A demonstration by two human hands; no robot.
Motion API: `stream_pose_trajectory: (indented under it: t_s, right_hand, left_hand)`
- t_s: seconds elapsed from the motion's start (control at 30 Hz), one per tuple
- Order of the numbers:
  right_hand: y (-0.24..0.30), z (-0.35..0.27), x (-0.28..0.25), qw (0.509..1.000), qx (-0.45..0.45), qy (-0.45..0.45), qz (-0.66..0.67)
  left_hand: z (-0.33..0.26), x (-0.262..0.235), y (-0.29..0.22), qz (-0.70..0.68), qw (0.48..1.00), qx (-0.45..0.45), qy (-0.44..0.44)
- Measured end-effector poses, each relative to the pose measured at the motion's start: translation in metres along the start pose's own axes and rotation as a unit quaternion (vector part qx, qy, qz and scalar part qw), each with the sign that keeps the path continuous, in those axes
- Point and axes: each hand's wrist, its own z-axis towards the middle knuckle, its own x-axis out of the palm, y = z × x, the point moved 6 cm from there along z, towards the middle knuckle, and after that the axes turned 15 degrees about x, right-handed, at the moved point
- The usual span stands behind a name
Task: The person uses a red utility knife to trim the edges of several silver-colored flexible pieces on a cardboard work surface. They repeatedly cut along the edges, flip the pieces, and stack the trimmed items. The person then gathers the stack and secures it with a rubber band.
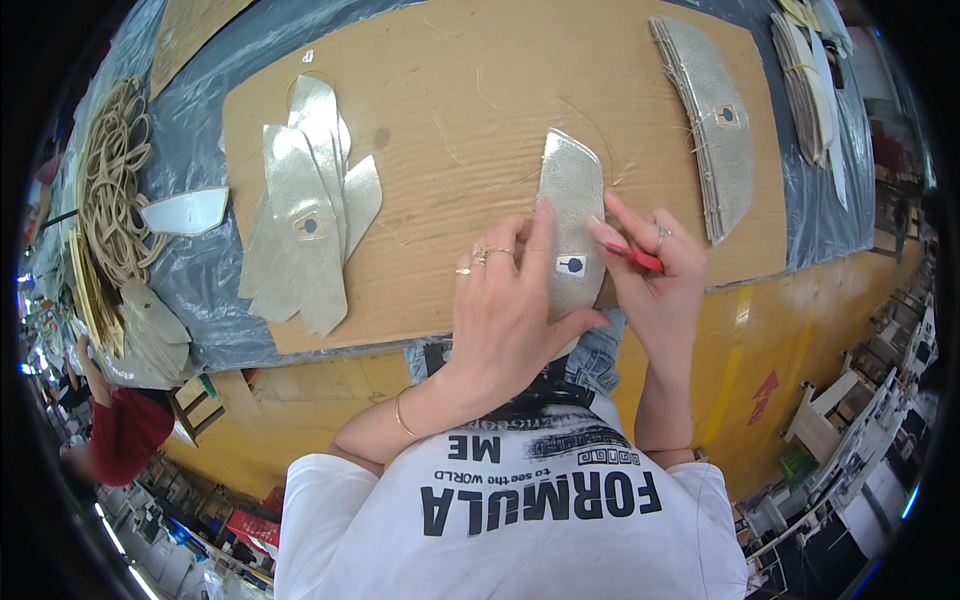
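A long silver leather panel [573,210] with a small dark emblem patch lies in front of me on the cardboard. My left hand [505,305] holds its left side, index finger stretched along the edge and thumb near the lower end. In my right hand [660,270] is a small red tool [633,256], gripped between thumb and fingers against the panel's right edge. Fingers hide the tool's tip, so its exact kind is unclear. Thin loose threads curl from the panel's upper right side.
A brown cardboard sheet [430,270] covers the table. Fanned silver panels [300,215] lie left, a stack of panels [728,150] right. Coiled beige cord [112,190] and a white piece [187,211] sit far left. Another person's red sleeve [130,430] shows at lower left.
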Motion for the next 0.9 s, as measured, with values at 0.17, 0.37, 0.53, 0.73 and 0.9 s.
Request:
stream_pose_trajectory:
  t_s: [0.17,0.37,0.53,0.73,0.9]
  right_hand:
    - [-0.009,-0.008,-0.01,0.988,0.042,0.016,0.147]
    - [-0.008,-0.008,-0.021,0.994,-0.04,-0.092,-0.045]
    - [-0.001,-0.024,-0.027,0.99,-0.125,-0.041,-0.048]
    - [0.002,-0.031,-0.008,0.96,-0.227,0.021,-0.165]
    - [-0.001,-0.03,-0.005,0.973,-0.19,0.02,-0.127]
  left_hand:
    - [0.009,-0.001,0.001,-0.071,0.994,0.032,0.073]
    - [0.01,-0.022,0.002,-0.124,0.987,0.062,0.087]
    - [0.003,-0.021,-0.003,-0.105,0.99,0.03,0.094]
    - [-0.006,-0.047,0.02,-0.158,0.987,-0.036,-0.003]
    - [-0.03,-0.139,0.043,0.089,0.966,-0.028,-0.241]
